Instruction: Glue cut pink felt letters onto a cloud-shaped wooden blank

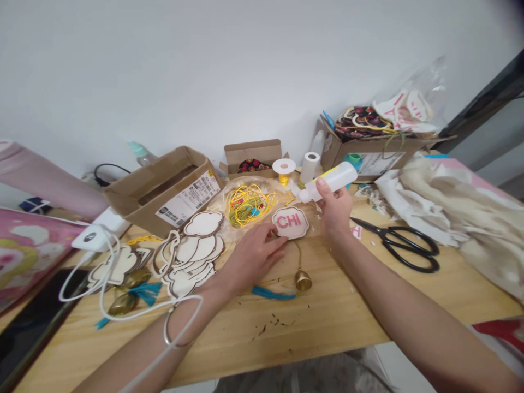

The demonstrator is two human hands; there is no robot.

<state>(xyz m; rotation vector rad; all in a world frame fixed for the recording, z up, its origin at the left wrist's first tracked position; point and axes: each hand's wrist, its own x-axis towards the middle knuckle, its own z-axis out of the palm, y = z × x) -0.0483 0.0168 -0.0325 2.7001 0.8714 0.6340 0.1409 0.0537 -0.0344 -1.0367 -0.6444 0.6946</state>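
My left hand point(262, 245) has its thumb and fingers closed on the left edge of a cloud-shaped plaque point(291, 222) with pink letters reading CHI. From the plaque's lower side a cord runs down to a small brass bell point(303, 279). My right hand point(334, 207) is wrapped round a white squeeze bottle point(333, 180), tilted with its nozzle down to the left, just above the plaque's top edge. Whether the nozzle touches the plaque I cannot tell. A blue tassel point(273, 293) lies on the table below my left hand.
Black scissors point(403, 243) lie right of my right arm, beside crumpled cream cloth point(442, 196). Blank cloud-shaped pieces point(200, 248) are piled at left. Behind stand an open cardboard box point(164, 185), tangled yellow cord point(251, 204) and a thread spool point(284, 170). A white cable point(139, 316) crosses my left forearm.
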